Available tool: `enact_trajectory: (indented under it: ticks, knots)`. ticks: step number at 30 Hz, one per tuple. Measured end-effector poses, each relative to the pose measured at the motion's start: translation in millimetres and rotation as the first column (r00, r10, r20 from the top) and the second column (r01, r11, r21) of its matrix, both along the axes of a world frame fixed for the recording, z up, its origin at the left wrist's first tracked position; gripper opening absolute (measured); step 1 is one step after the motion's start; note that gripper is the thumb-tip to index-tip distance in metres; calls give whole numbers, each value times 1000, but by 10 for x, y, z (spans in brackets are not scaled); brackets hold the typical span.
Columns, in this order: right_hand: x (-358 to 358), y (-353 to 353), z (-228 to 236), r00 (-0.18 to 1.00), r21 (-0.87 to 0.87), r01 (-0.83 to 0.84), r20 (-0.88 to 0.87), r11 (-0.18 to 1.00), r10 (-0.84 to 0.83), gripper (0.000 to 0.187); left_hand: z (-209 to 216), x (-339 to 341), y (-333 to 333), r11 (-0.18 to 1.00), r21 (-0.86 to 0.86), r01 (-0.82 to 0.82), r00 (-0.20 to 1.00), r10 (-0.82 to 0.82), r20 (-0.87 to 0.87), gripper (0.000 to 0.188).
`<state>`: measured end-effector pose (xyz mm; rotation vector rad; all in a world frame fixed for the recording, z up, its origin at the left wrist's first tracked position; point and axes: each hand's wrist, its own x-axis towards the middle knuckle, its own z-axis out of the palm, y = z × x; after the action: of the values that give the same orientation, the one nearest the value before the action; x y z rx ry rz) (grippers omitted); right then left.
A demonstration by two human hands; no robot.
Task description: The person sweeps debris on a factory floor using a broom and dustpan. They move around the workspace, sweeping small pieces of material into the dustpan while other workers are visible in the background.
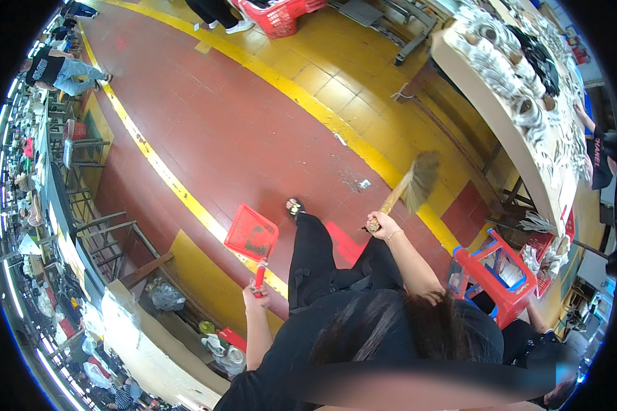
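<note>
My left hand [256,296] is closed around the handle of a red plastic dustpan [251,231]. Dark dirt lies in the dustpan's pan, which is held out to the left of my legs. In my right hand [384,226] is the handle of a short straw broom [418,183]. The broom's bristles point away from me to the right, over the yellow floor line. Beyond my feet, a patch of dark debris and a small white scrap [364,183] lie on the red floor, left of the bristles.
A red plastic stool [497,274] stands close on my right, near a table [490,103] piled with whitish bundles. Metal racks [103,222] and a long workbench line the left. A red basket [277,17] is at the far side. A person [68,72] walks at far left.
</note>
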<state>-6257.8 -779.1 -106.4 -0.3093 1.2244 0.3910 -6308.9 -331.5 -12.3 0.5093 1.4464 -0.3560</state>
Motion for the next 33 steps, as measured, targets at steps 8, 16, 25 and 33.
enact_trajectory:
  ticks: [8, 16, 25, 33]
  knots:
    - [1726, 1379, 101, 886, -140, -445, 73, 885, 457, 9, -12, 577, 1164, 972, -121, 201, 974, -212, -85, 21]
    - [2036, 720, 725, 750, -348, -522, 247, 779, 613, 20, -35, 1083, 1358, 965, -84, 248, 968, -249, 1, 20]
    - [-24, 795, 1764, 772, -556, -619, -304, 555, 558, 27, -175, 1574, 1456, 941, -175, 290, 956, -293, 11, 18]
    - [92, 833, 1211, 982, 24, 116, -155, 993, -111, 18, -141, 1606, 1544, 900, -252, 354, 933, -357, 35, 22]
